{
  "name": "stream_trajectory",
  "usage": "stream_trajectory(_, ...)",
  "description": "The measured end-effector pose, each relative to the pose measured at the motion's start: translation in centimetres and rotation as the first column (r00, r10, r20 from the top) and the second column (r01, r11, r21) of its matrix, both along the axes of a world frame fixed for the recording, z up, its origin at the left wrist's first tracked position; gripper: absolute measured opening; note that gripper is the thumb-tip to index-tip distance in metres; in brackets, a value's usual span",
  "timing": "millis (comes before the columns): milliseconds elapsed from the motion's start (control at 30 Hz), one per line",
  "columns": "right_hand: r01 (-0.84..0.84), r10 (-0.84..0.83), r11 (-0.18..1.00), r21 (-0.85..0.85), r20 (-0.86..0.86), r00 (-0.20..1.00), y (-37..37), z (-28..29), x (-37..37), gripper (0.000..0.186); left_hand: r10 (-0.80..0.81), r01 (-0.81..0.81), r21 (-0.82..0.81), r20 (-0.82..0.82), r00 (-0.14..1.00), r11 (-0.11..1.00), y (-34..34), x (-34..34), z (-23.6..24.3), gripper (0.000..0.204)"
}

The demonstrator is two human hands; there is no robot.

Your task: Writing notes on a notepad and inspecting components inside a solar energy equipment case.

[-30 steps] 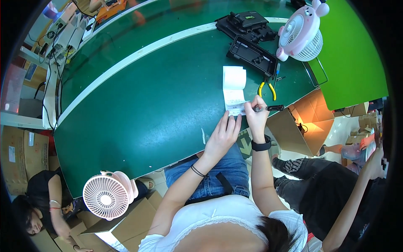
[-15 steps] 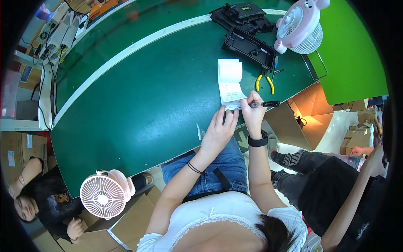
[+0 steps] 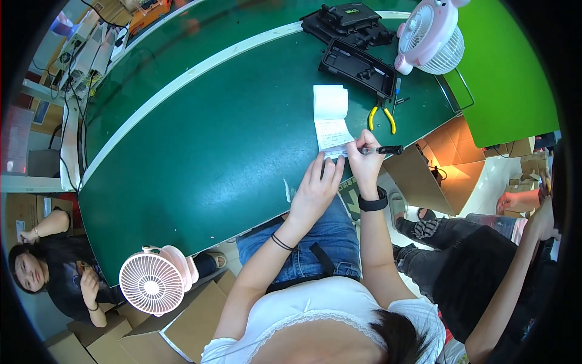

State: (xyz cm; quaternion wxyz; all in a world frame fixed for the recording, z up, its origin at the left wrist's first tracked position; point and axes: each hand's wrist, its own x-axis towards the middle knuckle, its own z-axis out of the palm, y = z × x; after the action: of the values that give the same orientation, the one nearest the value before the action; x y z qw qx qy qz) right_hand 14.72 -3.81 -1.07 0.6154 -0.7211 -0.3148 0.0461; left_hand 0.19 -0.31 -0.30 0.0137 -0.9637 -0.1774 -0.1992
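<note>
My right hand is closed round a black pen at the lower edge of a small white notepad, whose pages are folded open, with handwriting on the lower one. My left hand lies open with its fingertips on the pad's lower edge, just left of my right hand. Yellow-handled pliers lie right of the pad, beside a thin blue-handled tool. Above them are an open black case with small parts inside and more black cases.
The green table has a pink rabbit fan at upper right and another pink fan at lower left. Cardboard boxes stand below. One person is at lower left, another at right. Cabled equipment fills the upper left.
Both my hands have shifted slightly up in view along with the pad and table. The person at lower left has moved their arms; hands at the right edge have shifted.
</note>
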Motion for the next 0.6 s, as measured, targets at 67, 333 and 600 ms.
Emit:
stream_trajectory(67,-0.003,0.003,1.000,0.002,-0.002,1.000,0.04,0.09,-0.04,0.030,0.002,-0.002,0.006,0.000,1.000,1.000,0.02,-0.02,0.12,0.063)
stream_trajectory(333,-0.021,0.021,1.000,0.015,0.024,1.000,0.06,0.30,-0.13,0.030,0.011,-0.011,0.059,0.006,1.000,0.998,0.17,0.02,0.26,0.054)
stream_trajectory(600,-0.036,0.036,0.999,-0.006,-0.019,0.999,0.18,0.58,-0.19,0.031,0.013,-0.014,0.062,0.017,1.000,0.998,0.13,-0.04,-0.14,0.054)
